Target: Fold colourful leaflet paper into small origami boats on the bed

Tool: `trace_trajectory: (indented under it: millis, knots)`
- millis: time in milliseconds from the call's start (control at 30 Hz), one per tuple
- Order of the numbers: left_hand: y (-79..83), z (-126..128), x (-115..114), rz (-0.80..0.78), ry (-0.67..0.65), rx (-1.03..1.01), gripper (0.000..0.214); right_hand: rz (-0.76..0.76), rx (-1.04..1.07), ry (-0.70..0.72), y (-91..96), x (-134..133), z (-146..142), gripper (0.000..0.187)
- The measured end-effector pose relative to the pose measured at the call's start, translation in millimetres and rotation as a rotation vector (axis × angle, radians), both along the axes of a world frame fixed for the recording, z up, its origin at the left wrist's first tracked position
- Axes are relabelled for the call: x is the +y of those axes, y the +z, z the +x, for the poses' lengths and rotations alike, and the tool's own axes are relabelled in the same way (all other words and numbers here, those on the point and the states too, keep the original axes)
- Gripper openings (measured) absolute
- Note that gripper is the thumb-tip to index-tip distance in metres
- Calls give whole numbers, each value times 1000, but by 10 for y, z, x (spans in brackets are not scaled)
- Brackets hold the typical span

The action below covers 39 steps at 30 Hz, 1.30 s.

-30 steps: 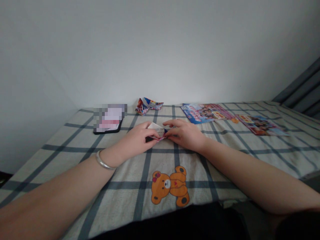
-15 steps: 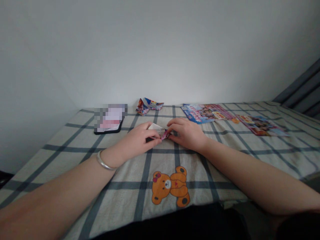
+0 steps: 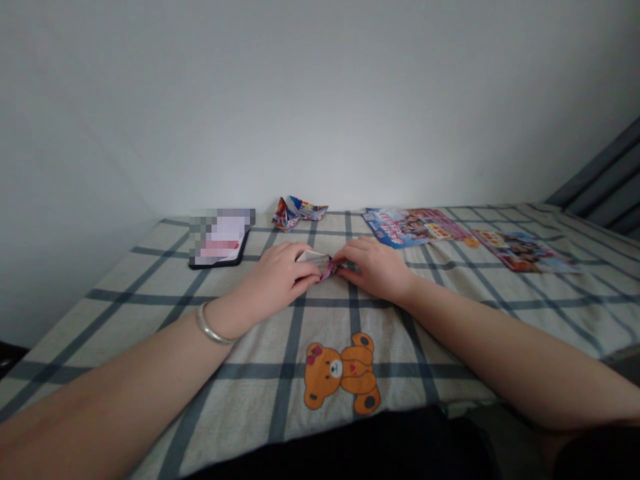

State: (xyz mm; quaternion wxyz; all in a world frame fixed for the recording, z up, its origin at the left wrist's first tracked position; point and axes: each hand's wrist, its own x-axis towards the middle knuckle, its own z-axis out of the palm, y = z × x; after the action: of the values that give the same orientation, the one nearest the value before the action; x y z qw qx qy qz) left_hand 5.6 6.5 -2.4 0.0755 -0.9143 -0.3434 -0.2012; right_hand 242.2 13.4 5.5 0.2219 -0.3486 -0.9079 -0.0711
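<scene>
Between my two hands is a small piece of folded paper (image 3: 314,258), white on the side facing me, with a pink printed part near the right fingers. My left hand (image 3: 283,270), a silver bangle at its wrist, grips the paper's left side between thumb and fingers. On the right side, my right hand (image 3: 374,267) pinches the printed part with bent fingers. Both hands rest low over the checked cloth (image 3: 240,400). Fingers hide much of the paper, so its full shape cannot be made out.
A folded printed paper shape (image 3: 299,212) stands by the wall. To its left lies a phone (image 3: 220,239), partly blurred. Two printed leaflets, a blue one (image 3: 410,225) and a darker one (image 3: 523,252), lie at the right. A bear picture (image 3: 341,373) marks the cloth's near part.
My left fingers have shifted slightly and closed further around the paper. The paper's white raised point sits lower. My right hand has barely moved.
</scene>
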Motion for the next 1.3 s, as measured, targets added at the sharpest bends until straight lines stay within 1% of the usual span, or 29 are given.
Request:
trace_trajectory:
  millis: [300, 433, 533, 700, 867, 1067, 1300]
  knots:
    - [7, 16, 8, -29, -4, -20, 17, -35, 42, 16, -7, 14, 8, 15]
    - [-7, 15, 3, -6, -4, -21, 18, -35, 36, 69, -2, 32, 4, 14]
    - [-15, 8, 4, 15, -41, -22, 20, -35, 39, 94, -7, 41, 7, 14]
    - [-20, -8, 17, 25, -99, -11, 23, -37, 41, 95, -10, 32, 15, 15]
    - [-18, 1, 25, 3, -89, -37, 18, -43, 40, 101, -8, 35, 16, 17]
    - [-3, 6, 18, -15, -76, -30, 18, -62, 44, 105, -33, 61, 6, 19]
    - [9, 19, 2, -7, -44, -21, 21, -84, 66, 82, -24, 71, -5, 9]
